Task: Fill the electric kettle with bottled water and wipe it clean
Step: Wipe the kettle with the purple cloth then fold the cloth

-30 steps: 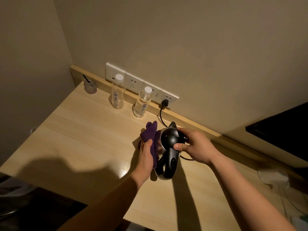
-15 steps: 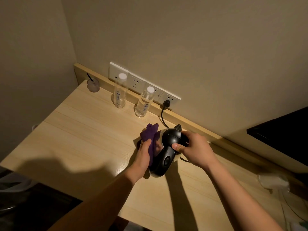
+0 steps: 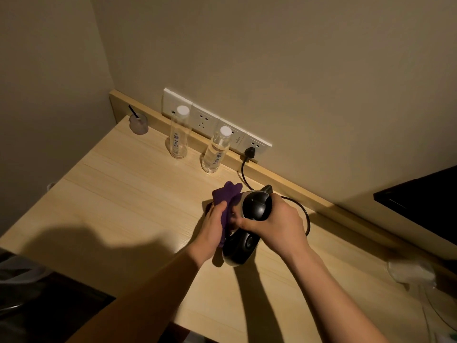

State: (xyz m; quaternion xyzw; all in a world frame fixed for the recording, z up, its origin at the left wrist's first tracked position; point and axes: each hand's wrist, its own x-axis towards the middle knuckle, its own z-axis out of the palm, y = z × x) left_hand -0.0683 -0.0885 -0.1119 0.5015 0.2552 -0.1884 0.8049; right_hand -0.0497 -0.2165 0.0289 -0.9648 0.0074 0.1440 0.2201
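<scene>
A black and silver electric kettle (image 3: 249, 214) stands on the light wooden desk (image 3: 128, 201). My right hand (image 3: 277, 224) grips its black lid and top from the right. My left hand (image 3: 214, 229) presses a purple cloth (image 3: 228, 196) against the kettle's left side. Two clear water bottles with white caps stand at the back: the left bottle (image 3: 178, 134) looks nearly empty, the right bottle (image 3: 216, 151) holds water. The kettle's black cord (image 3: 243, 174) runs to a plug (image 3: 249, 152) in the wall socket.
A white socket strip (image 3: 205, 120) runs along the wall above a wooden ledge. A small cup with a black straw (image 3: 138, 122) sits in the back left corner. A dark screen (image 3: 420, 204) stands at right. Clear plastic items (image 3: 410, 271) lie at the desk's right end.
My left hand has slid the purple cloth along the kettle's left side. My right hand has shifted its hold over the lid. The camera has moved a little.
</scene>
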